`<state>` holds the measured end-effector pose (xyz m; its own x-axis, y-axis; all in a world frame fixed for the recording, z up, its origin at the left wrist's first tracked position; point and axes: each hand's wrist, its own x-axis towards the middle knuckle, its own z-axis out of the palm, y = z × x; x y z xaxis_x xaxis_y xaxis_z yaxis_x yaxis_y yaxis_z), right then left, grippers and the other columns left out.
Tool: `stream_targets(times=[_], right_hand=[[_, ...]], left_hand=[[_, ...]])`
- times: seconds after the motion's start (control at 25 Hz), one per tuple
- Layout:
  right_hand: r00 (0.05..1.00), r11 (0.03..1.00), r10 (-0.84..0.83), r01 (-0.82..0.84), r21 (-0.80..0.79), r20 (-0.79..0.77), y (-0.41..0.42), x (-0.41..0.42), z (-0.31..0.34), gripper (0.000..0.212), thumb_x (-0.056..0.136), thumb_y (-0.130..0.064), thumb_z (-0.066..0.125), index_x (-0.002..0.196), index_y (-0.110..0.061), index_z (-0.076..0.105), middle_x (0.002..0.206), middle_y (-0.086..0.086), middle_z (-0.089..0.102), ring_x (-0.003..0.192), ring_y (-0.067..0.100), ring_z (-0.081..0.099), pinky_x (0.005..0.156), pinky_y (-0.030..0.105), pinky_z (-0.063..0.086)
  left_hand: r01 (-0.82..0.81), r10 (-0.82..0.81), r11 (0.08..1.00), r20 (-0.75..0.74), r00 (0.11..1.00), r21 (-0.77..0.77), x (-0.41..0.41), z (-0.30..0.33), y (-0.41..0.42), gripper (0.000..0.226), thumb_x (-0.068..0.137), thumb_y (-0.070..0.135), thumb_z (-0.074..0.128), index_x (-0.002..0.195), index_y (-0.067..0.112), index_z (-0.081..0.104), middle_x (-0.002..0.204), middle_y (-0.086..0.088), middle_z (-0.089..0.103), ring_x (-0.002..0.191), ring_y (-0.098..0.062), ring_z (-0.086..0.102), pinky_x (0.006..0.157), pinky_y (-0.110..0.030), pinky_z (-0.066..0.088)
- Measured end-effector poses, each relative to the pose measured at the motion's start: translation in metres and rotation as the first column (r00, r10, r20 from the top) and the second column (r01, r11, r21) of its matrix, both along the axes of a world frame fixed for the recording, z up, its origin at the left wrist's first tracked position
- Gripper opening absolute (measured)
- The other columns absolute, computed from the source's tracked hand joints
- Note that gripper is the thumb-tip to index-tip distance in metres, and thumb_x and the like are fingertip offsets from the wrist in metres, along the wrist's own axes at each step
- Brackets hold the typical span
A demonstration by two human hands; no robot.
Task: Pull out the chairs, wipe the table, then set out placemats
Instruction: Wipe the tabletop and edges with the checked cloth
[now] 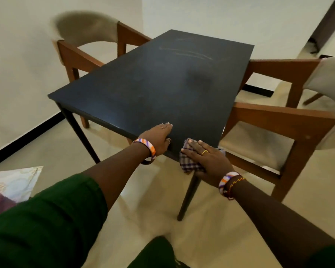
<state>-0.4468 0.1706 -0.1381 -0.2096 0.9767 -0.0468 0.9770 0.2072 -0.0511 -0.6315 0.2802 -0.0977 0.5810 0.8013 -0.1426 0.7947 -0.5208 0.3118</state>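
Table [143, 84] mid-wipe: right hand [205, 159] flat on checked cloth [190, 161] at near corner, left hand [159, 138] open, bracing near edge; next, sweeping toward far streaks.

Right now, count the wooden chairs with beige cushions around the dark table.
3. One wooden chair with a beige curved back at the table's far left; two on its right side, one far, one near. More may be hidden outside the frame.

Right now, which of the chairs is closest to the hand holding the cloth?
The chair at the table's near right side, just beyond the right hand pressing the checked cloth. The other right-side chair and the left one stand farther off.
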Motion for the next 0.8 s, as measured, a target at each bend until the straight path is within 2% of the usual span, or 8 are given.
stream_targets(times=[0.12,0.2,0.32,0.44,0.56,0.64,0.72,0.8], right_hand=[[0.994,0.999,0.036,-0.038,-0.024,-0.105,-0.004,0.024,-0.001,0.069,0.087,-0.042,0.052,0.145,-0.042,0.016,0.158,-0.007,0.012,0.145,0.021,0.012,0.113,0.042,0.021],[0.974,0.997,0.030,-0.046,-0.066,-0.223,0.006,0.040,-0.001,0.063,0.087,-0.045,0.044,0.145,-0.043,0.019,0.157,-0.010,0.013,0.145,0.018,0.010,0.114,0.041,0.017],[0.948,0.987,-0.006,-0.046,-0.156,-0.319,0.031,0.064,0.001,0.060,0.087,-0.043,0.038,0.145,-0.041,0.022,0.158,-0.011,0.011,0.146,0.017,0.005,0.117,0.042,0.014],[0.959,0.971,-0.007,-0.062,-0.232,-0.283,0.064,0.094,0.011,0.057,0.093,-0.034,0.043,0.145,-0.038,0.022,0.158,-0.009,0.009,0.145,0.022,0.005,0.117,0.042,0.015],[0.968,0.969,0.071,-0.124,-0.211,-0.242,0.090,0.113,0.022,0.054,0.092,-0.025,0.047,0.143,-0.034,0.032,0.156,-0.005,0.018,0.140,0.026,0.019,0.111,0.041,0.028],[0.974,0.960,0.132,-0.172,-0.223,-0.183,0.103,0.116,0.029,0.053,0.092,-0.019,0.047,0.141,-0.031,0.036,0.154,-0.002,0.022,0.135,0.028,0.026,0.104,0.040,0.037],[0.981,0.949,0.178,-0.191,-0.251,-0.074,0.118,0.126,0.038,0.050,0.092,-0.019,0.048,0.140,-0.030,0.038,0.152,0.000,0.025,0.130,0.029,0.032,0.096,0.038,0.043],[0.970,0.942,0.234,-0.209,-0.261,0.069,0.128,0.143,0.049,0.050,0.092,-0.021,0.051,0.140,-0.029,0.038,0.149,0.003,0.030,0.125,0.030,0.039,0.091,0.038,0.048]], left_hand=[[-0.017,0.012,0.997,-0.065,0.998,-0.080,0.026,0.000,0.016,0.053,0.097,0.023,0.039,0.145,0.013,0.019,0.153,-0.008,0.021,0.142,-0.024,0.018,0.114,-0.035,0.019],[-0.046,0.036,0.996,-0.136,0.990,-0.078,0.041,-0.002,0.027,0.046,0.097,0.026,0.035,0.140,0.011,0.031,0.146,-0.013,0.036,0.133,-0.028,0.036,0.107,-0.036,0.031],[-0.097,0.113,0.991,-0.195,0.974,0.089,0.065,-0.005,0.033,0.040,0.096,0.035,0.036,0.107,0.007,0.061,0.090,-0.009,0.064,0.079,-0.021,0.058,0.071,-0.030,0.046],[-0.144,0.192,0.972,-0.270,0.944,0.187,0.094,0.004,0.044,0.042,0.091,0.042,0.044,0.084,0.004,0.062,0.058,0.000,0.043,0.060,-0.017,0.048,0.059,-0.028,0.042],[-0.134,0.181,0.980,-0.373,0.910,0.148,0.119,0.015,0.060,0.041,0.087,0.046,0.051,0.086,0.006,0.062,0.061,-0.001,0.046,0.066,-0.020,0.051,0.064,-0.030,0.047],[-0.128,0.153,0.988,-0.470,0.869,0.083,0.126,0.018,0.069,0.041,0.087,0.043,0.051,0.099,0.005,0.062,0.080,-0.006,0.059,0.077,-0.023,0.057,0.072,-0.031,0.049],[-0.155,0.140,0.988,-0.547,0.826,0.018,0.134,0.021,0.074,0.039,0.087,0.037,0.051,0.107,0.005,0.060,0.099,-0.010,0.063,0.089,-0.026,0.060,0.078,-0.032,0.049],[-0.152,0.127,0.988,-0.583,0.802,0.007,0.146,0.023,0.073,0.037,0.087,0.034,0.051,0.108,0.005,0.060,0.099,-0.009,0.063,0.089,-0.025,0.060,0.079,-0.033,0.050]])
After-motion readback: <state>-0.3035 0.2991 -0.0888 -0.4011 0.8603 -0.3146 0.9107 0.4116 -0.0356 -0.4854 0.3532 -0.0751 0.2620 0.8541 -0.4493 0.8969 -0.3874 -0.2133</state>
